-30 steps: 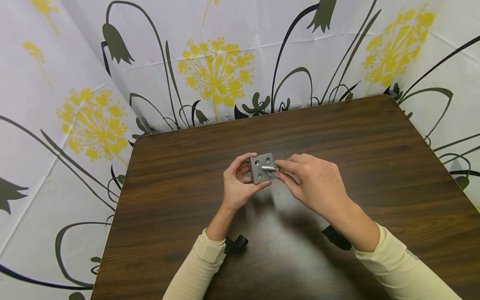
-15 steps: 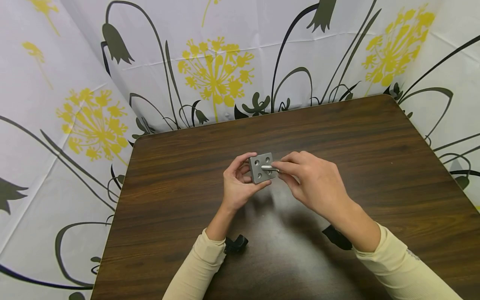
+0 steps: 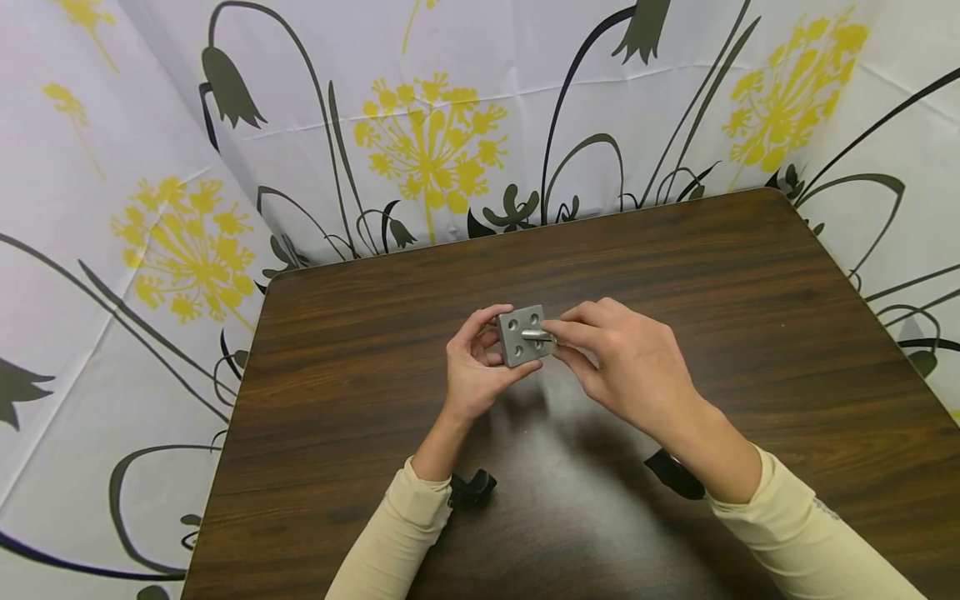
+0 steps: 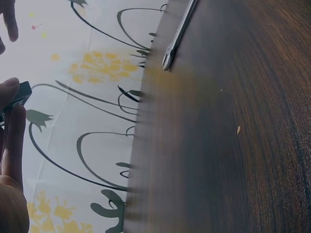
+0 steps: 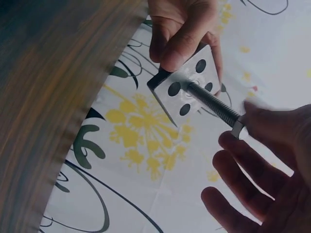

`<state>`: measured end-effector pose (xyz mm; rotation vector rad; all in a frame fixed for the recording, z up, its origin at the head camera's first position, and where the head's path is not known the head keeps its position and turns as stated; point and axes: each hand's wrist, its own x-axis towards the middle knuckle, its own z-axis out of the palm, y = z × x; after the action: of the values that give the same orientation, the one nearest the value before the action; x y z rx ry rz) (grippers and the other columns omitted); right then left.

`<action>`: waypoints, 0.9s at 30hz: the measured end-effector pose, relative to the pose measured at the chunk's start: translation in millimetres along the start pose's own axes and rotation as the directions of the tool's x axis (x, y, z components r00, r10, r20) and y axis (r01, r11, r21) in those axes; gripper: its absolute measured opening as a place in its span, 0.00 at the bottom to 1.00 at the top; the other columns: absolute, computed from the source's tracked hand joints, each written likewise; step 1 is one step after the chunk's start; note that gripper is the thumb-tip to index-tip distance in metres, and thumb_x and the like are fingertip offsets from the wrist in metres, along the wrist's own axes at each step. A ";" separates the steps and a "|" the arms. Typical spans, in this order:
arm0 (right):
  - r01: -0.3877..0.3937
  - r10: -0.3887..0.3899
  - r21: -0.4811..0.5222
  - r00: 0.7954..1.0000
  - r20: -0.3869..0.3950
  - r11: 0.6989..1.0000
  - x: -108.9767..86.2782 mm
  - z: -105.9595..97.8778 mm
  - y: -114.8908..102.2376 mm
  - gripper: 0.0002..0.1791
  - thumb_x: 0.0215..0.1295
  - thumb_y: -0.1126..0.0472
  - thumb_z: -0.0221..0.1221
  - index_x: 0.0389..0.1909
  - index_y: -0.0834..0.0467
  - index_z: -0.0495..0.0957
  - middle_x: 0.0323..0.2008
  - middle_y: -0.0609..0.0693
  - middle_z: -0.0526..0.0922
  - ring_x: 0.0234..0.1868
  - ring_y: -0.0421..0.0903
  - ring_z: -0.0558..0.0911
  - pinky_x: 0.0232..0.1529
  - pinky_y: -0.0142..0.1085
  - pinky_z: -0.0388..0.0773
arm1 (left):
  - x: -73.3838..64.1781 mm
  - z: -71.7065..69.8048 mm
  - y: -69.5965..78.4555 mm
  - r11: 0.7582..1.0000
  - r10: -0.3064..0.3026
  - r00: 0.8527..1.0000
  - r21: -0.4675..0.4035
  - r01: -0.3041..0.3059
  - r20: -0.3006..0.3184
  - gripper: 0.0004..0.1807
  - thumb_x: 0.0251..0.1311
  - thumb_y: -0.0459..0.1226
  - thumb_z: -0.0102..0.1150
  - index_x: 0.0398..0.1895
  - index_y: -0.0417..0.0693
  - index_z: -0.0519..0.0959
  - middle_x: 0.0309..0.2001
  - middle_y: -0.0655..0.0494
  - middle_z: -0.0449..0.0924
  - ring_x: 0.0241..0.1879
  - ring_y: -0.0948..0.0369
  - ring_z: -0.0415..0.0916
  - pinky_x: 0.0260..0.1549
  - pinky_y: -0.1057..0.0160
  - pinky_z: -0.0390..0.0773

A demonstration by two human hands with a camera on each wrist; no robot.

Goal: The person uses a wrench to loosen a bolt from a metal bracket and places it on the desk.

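In the head view my left hand [image 3: 474, 375] grips a square grey metal plate [image 3: 524, 322] by its edges, held above the table. The plate has holes near its corners, and a threaded metal stud [image 5: 211, 103] sticks out from its middle. At the stud's outer end is a hex nut [image 5: 237, 127], pinched between my right hand's [image 3: 637, 358] thumb and index finger. The other right fingers spread loosely below, as the right wrist view shows. Only part of the left hand and a corner of the plate [image 4: 24, 92] appear in the left wrist view.
A brown wood-grain table [image 3: 337, 375] lies under both hands. On it is a silver wrench [image 4: 180, 36], seen in the left wrist view. Black wrist gear [image 3: 474, 487] hangs beneath the left cuff. A white flower-patterned curtain [image 3: 300, 167] borders the table.
My right thumb and index finger have shifted slightly at the stud's end, moving a little up and left. The left hand and the plate stay almost still.
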<state>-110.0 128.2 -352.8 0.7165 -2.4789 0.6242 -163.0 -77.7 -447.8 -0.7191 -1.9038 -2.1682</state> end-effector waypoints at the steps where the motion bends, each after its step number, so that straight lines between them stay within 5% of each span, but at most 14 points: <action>1: -0.005 0.005 -0.004 1.000 -0.007 1.000 0.0 -0.1 -0.1 0.16 0.56 0.56 0.71 0.47 0.52 0.87 0.37 0.44 0.85 0.32 0.43 0.79 0.20 0.36 0.74 | 0.0 -0.1 -0.2 1.000 0.002 1.000 0.002 -0.002 0.000 0.42 0.31 0.13 0.74 0.58 0.34 0.74 0.46 0.43 0.77 0.42 0.52 0.81 0.32 0.54 0.84; 6: -0.038 0.037 -0.039 0.999 -0.022 0.999 0.7 0.0 -0.1 0.15 0.57 0.52 0.71 0.44 0.52 0.88 0.31 0.43 0.85 0.27 0.42 0.79 0.17 0.35 0.71 | 0.0 -0.4 -1.0 1.000 0.009 1.000 0.011 -0.009 0.000 0.42 0.31 0.13 0.74 0.58 0.32 0.73 0.46 0.44 0.76 0.41 0.53 0.81 0.32 0.53 0.84; 12: -0.001 0.001 -0.004 1.000 0.000 1.000 1.2 -0.4 0.4 0.17 0.56 0.57 0.72 0.47 0.51 0.87 0.38 0.44 0.85 0.34 0.43 0.80 0.21 0.37 0.75 | 0.2 -0.4 -1.2 1.000 0.007 1.000 0.005 -0.007 -0.002 0.42 0.31 0.13 0.74 0.58 0.32 0.73 0.46 0.43 0.76 0.41 0.52 0.81 0.32 0.52 0.84; 17: -0.053 0.052 -0.032 0.998 -0.029 0.998 0.5 -0.2 0.1 0.17 0.57 0.49 0.70 0.46 0.52 0.87 0.30 0.43 0.85 0.26 0.41 0.79 0.16 0.35 0.70 | 0.7 -0.2 -1.1 1.000 0.011 1.000 0.010 -0.011 -0.002 0.42 0.31 0.13 0.74 0.58 0.30 0.72 0.46 0.43 0.76 0.41 0.52 0.81 0.31 0.52 0.84; 23: -0.006 0.006 -0.002 1.000 -0.008 1.000 0.6 -1.1 0.5 0.14 0.57 0.57 0.71 0.46 0.49 0.87 0.36 0.42 0.85 0.31 0.41 0.80 0.19 0.36 0.73 | 1.0 -0.2 -1.3 1.000 0.009 1.000 0.004 -0.009 -0.004 0.42 0.30 0.13 0.74 0.58 0.32 0.73 0.46 0.43 0.76 0.42 0.51 0.81 0.31 0.52 0.84; 27: -0.029 0.028 -0.024 0.999 -0.032 0.999 -0.3 -1.4 0.3 0.17 0.57 0.51 0.70 0.47 0.51 0.87 0.33 0.43 0.85 0.28 0.42 0.80 0.16 0.36 0.72 | 1.0 -0.2 -1.0 1.000 0.012 1.000 0.010 -0.012 -0.005 0.42 0.31 0.13 0.74 0.58 0.33 0.73 0.46 0.43 0.76 0.42 0.51 0.81 0.31 0.52 0.84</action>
<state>-109.5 129.3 -351.9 0.6578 -2.4678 0.6096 -164.3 -77.5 -448.3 -0.7207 -1.9014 -2.1502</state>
